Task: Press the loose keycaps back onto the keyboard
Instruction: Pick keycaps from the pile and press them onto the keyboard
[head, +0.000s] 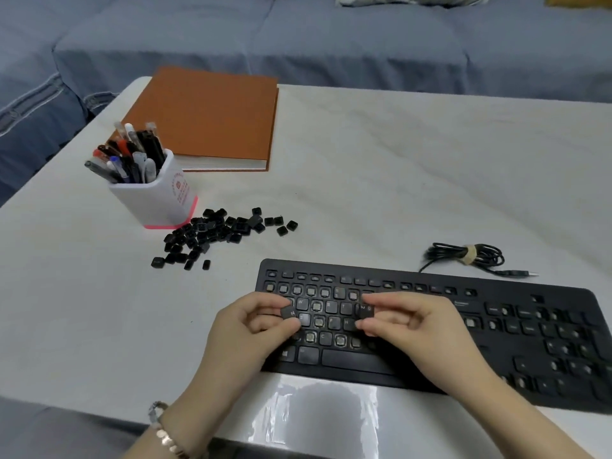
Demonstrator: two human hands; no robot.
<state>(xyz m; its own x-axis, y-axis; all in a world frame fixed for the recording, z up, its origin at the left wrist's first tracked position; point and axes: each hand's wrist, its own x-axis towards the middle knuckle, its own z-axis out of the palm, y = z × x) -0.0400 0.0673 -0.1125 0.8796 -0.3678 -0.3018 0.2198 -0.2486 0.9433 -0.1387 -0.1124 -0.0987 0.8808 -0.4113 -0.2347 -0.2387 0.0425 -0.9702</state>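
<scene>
Pinching one square black plastic keycap apiece, both hands are hovering over the left half of the keyboard (503, 294) in the head view. The left hand (251, 323) is clamping thumb and forefinger on a keycap (291, 312) showing what looks like a white "Z". The right hand (414, 323) is gripping the second keycap (365, 310) the same way, and it is showing a "2".

The keyboard, flat matte black plastic, is lying near the table's front edge with its long axis running left to right, spacebar edge facing the person. Many sockets are standing bare with pale stems showing. Seated keys are reading W, R, T, F, H and C.

A loose pile of keycaps (218, 233) is lying on the white table (397, 167) beyond the keyboard's left end, just beside a white pen holder (159, 200) with a pink base and red printing too blurred to read. An orange-covered book (208, 117) is lying behind it. A bundled black cable (470, 256) is sitting beyond the keyboard.
</scene>
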